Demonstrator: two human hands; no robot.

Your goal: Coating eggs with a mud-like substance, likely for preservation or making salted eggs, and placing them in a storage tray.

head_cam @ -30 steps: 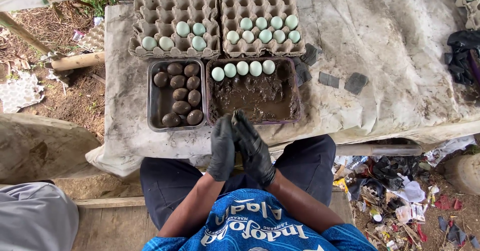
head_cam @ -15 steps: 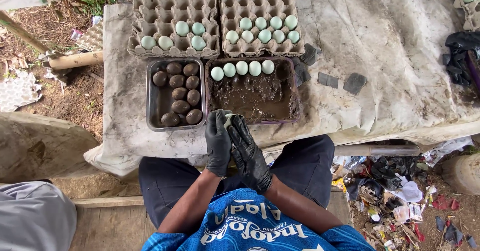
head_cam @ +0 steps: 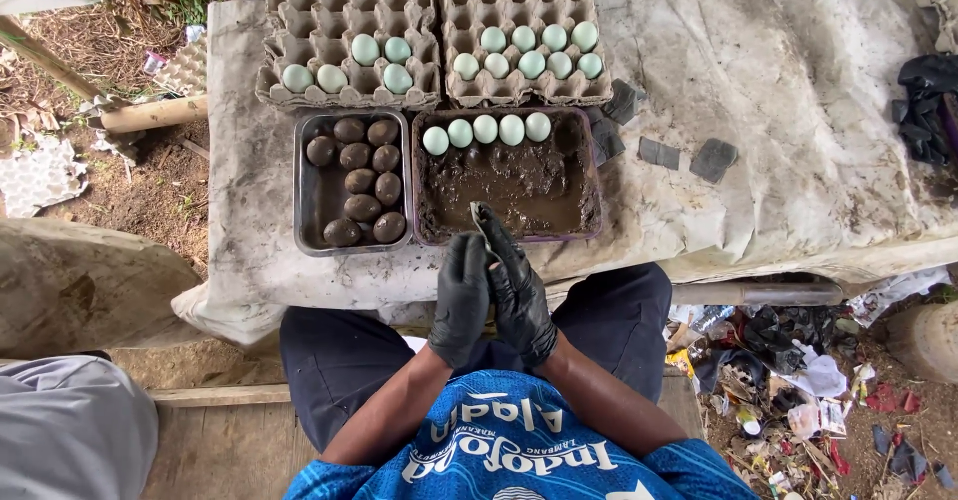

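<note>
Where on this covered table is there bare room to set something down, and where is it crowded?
Free: the wide cloth right of the mud tray, past three dark scraps. Crowded: egg cartons at the back, both trays in front, with the gloved hands pressed together at the near edge.

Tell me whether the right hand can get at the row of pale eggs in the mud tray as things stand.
Probably yes. The right hand is pressed against the left hand at the near edge of the mud tray; the pale eggs lie at its far side, with only open mud between.

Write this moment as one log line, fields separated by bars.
left hand: gloved, pressed to right hand | mud tray: five pale eggs | side tray: coated eggs
</note>
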